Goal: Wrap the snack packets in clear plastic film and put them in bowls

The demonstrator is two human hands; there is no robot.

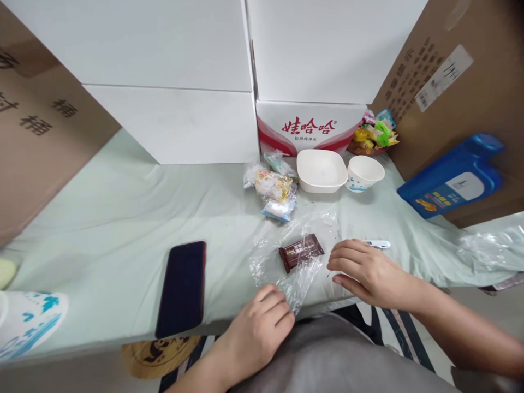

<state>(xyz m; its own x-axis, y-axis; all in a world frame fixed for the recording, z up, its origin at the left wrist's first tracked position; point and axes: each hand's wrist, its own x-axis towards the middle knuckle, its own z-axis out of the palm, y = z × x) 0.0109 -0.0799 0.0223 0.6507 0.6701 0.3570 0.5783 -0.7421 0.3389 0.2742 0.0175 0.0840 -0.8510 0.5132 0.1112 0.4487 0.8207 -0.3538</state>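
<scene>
A clear plastic bag (286,262) lies on the pale green cloth near the table's front edge, with a brown wrapped chocolate bar (301,252) on or inside it. My left hand (257,327) is at the bag's near end, fingers curled against the plastic. My right hand (364,270) rests flat on the cloth just right of the bag, fingers together and pointing left toward the bar. A small white pen-like object (377,244) lies just behind my right hand.
A dark phone (183,288) lies left of the bag. Wrapped snacks (275,191), a white square bowl (321,170) and a paper cup (364,173) sit further back. White boxes (180,82), cardboard (462,82) and a blue jug (452,177) ring the table.
</scene>
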